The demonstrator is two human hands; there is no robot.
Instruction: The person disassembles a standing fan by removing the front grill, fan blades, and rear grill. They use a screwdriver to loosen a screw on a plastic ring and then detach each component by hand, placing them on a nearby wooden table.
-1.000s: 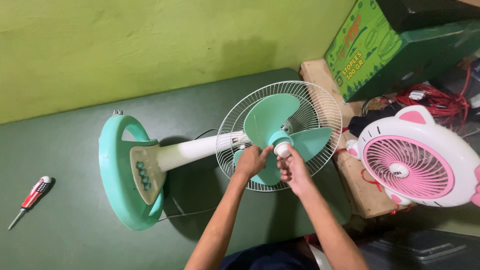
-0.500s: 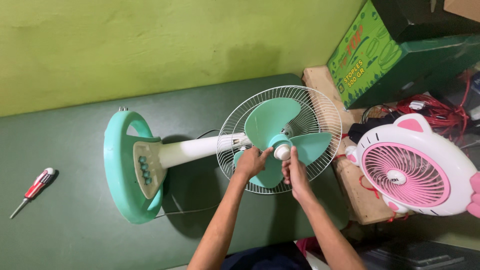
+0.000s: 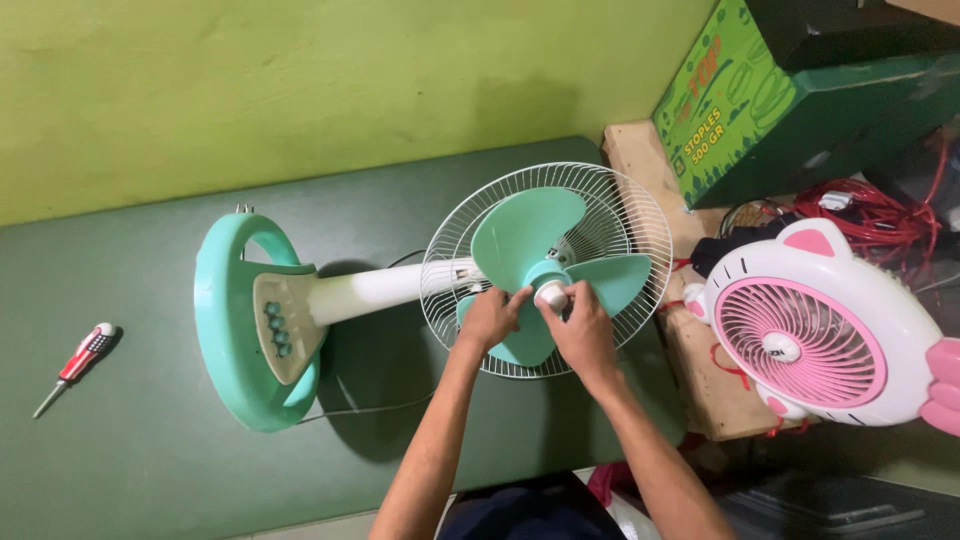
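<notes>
A mint-green stand fan lies on its side on the green mat (image 3: 130, 470). Its round base (image 3: 222, 322) points left and its white wire rear guard (image 3: 455, 250) points right. The three-lobed green blade (image 3: 525, 235) sits inside the guard. My left hand (image 3: 488, 318) grips the lower blade lobe beside the hub. My right hand (image 3: 577, 330) has its fingers closed round the small white cap (image 3: 551, 293) at the blade's centre.
A red and white screwdriver (image 3: 78, 364) lies on the mat at far left. A pink and white cat-shaped fan (image 3: 815, 335) rests at right on a wooden plank (image 3: 700, 370). Behind it are a green carton (image 3: 740, 95) and tangled red wires (image 3: 880, 210).
The view shifted slightly. My right hand has closed further over the white cap and turned around it; my left hand stays on the blade.
</notes>
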